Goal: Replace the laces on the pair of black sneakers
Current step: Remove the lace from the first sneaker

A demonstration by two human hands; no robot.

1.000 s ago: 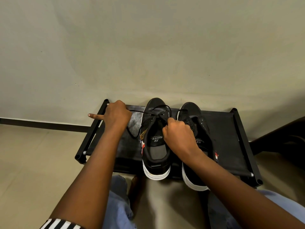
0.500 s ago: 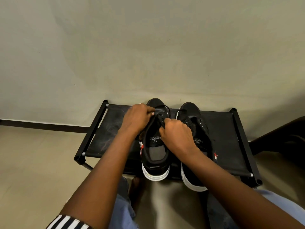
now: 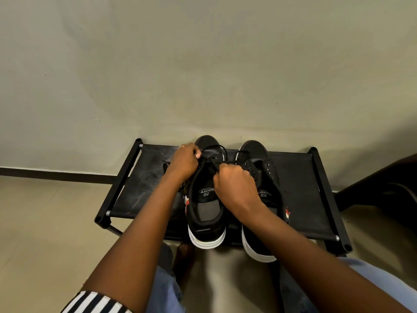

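- A black rack [image 3: 300, 177] stands mid-frame on a beige floor [image 3: 45, 222] against a grey wall [image 3: 203, 64].
- Two sneakers [image 3: 206, 213] sit on it, centre.
- Both hands, left [image 3: 184, 162] and right [image 3: 234, 186], pinch the lace [image 3: 213, 162].

Left hand [image 3: 185, 162] fingertips: curled under, contact with the lace [image 3: 213, 148] not resolvable
Right hand [image 3: 234, 184] fingertips: hidden behind the knuckles
Left sneaker [image 3: 206, 199] eyelets: mostly covered by both hands
Right sneaker [image 3: 259, 163] tongue and insole print: partly covered by the right wrist (print unreadable)
Striped sleeve [image 3: 94, 302]: cut off by the bottom edge
Dark object [image 3: 388, 188]: cut off at the right edge, identity unclear
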